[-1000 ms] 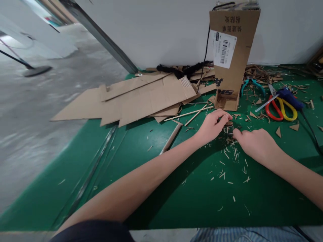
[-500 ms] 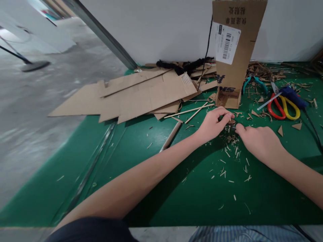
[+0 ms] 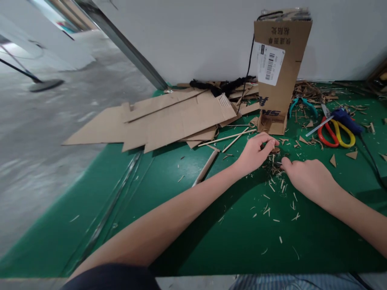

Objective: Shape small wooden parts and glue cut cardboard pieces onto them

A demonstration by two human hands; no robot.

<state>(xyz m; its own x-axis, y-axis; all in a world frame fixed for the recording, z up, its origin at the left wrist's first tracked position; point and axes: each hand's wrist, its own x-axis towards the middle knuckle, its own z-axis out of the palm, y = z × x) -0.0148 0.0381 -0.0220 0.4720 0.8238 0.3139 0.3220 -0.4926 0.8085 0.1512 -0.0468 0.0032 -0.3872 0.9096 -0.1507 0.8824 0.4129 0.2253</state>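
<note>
My left hand (image 3: 255, 152) is closed, thumb against fingers, on a small brown rounded piece (image 3: 275, 150). A pale bit like a stick end shows beside the thumb. Just to the right and nearer me, my right hand (image 3: 305, 171) is closed around a small knife; only its thin metal blade (image 3: 278, 163) shows, pointing left beneath the brown piece. The handle is hidden in the fist. Under both hands lie pale wood shavings (image 3: 282, 187) scattered over the green tabletop (image 3: 229, 245).
Behind my hands stands a tall cardboard box (image 3: 281, 64) with a label. Flat cardboard sheets (image 3: 178, 121), thin wooden sticks (image 3: 228, 137) and a pale rod (image 3: 206, 168) lie left. At right are scissors (image 3: 338, 135), teal-handled pliers (image 3: 303, 105) and a blue glue gun (image 3: 347, 121).
The right hand and its blade have moved slightly down and left, and more of the blade shows. The left hand keeps its hold on the brown piece. The view has tilted up a little.
</note>
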